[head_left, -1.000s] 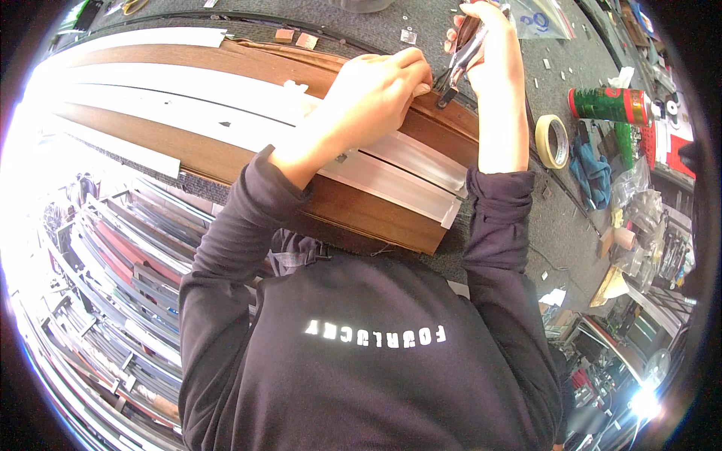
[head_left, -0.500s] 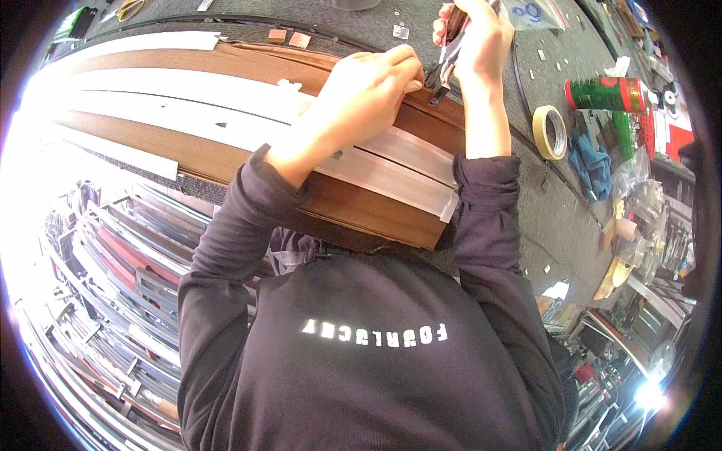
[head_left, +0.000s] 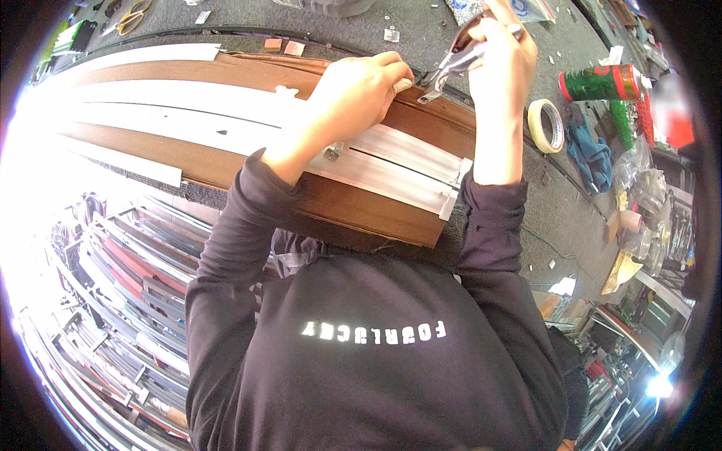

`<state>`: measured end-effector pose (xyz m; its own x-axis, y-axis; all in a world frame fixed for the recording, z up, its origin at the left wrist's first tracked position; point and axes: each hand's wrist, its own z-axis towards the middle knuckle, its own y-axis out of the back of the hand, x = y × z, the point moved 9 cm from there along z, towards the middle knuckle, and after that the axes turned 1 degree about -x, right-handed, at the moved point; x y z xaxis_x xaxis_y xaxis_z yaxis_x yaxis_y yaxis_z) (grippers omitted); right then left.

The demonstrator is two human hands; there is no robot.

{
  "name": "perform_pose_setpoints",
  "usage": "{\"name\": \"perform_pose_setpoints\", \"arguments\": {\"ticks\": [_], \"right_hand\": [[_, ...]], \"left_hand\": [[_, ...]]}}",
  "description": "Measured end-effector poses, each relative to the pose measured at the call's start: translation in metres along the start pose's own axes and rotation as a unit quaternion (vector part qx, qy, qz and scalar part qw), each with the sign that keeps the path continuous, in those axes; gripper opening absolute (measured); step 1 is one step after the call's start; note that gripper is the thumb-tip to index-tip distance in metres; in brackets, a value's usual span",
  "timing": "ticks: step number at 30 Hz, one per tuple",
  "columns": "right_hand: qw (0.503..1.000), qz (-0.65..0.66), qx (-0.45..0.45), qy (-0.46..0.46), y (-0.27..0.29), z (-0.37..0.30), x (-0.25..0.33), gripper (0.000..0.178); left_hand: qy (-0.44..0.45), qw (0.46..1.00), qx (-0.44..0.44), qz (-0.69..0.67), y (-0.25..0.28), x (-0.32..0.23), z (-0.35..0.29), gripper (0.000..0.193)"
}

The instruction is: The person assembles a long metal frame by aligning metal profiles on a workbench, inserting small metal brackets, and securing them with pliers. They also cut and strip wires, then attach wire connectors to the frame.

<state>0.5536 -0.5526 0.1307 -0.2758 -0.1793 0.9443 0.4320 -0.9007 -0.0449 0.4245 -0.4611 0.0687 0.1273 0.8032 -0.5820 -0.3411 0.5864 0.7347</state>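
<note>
My right hand point(head_left: 505, 56) is closed round a plier-like hand tool point(head_left: 460, 59) with dark reddish handles and a metal head. The tool's head points down and left, close to the far edge of a brown panel point(head_left: 421, 116). My left hand point(head_left: 357, 94) is closed in a pinch over that same edge, a short gap left of the tool's head. What its fingertips hold is too small to name. Under my left wrist run long white metal strips point(head_left: 406, 177), lying lengthwise on the panel. A small metal piece point(head_left: 333, 152) sits on them beside the wrist.
Right of my right forearm are a roll of yellowish tape point(head_left: 545, 126), a green and red spray can point(head_left: 602, 83) and a blue cloth point(head_left: 589, 154). Yellow-handled scissors point(head_left: 135, 16) lie at the far left on the grey carpeted surface point(head_left: 338, 34). Racks of metal profiles point(head_left: 135, 301) stand at lower left.
My right hand has moved right and slightly nearer with the tool, whose head has drawn away from my left fingertips. My left hand has shifted slightly left. The view has tilted a little.
</note>
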Motion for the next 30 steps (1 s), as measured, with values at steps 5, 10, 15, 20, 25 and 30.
{"name": "perform_pose_setpoints", "arguments": {"ticks": [5, 10, 15, 20, 25, 30], "right_hand": [[0.984, -0.028, 0.052, 0.17, -0.015, -0.025, 0.041, 0.052], [0.997, 0.065, 0.03, -0.025, 0.006, -0.01, 0.011, 0.059], [0.98, 0.108, -0.167, -0.033, 0.078, 0.02, 0.01, 0.065], [0.979, 0.149, -0.134, -0.039, 0.106, 0.045, -0.025, 0.048], [0.992, -0.06, -0.109, 0.032, 0.125, 0.006, -0.032, 0.046], [0.976, -0.193, -0.088, -0.04, 0.161, -0.102, 0.05, 0.05]], "left_hand": [[0.015, 0.999, 0.007, -0.033, 0.002, 0.003, -0.002, 0.017], [0.038, 0.998, 0.006, -0.046, 0.002, 0.004, -0.002, 0.018], [0.024, 0.999, 0.026, -0.04, -0.001, 0.003, -0.007, 0.021], [0.013, 0.996, -0.037, -0.078, 0.008, 0.002, -0.005, 0.018], [-0.056, 0.985, -0.146, -0.078, 0.058, -0.011, 0.005, 0.015], [-0.078, 0.943, -0.187, -0.263, 0.109, -0.03, 0.001, 0.027]]}}
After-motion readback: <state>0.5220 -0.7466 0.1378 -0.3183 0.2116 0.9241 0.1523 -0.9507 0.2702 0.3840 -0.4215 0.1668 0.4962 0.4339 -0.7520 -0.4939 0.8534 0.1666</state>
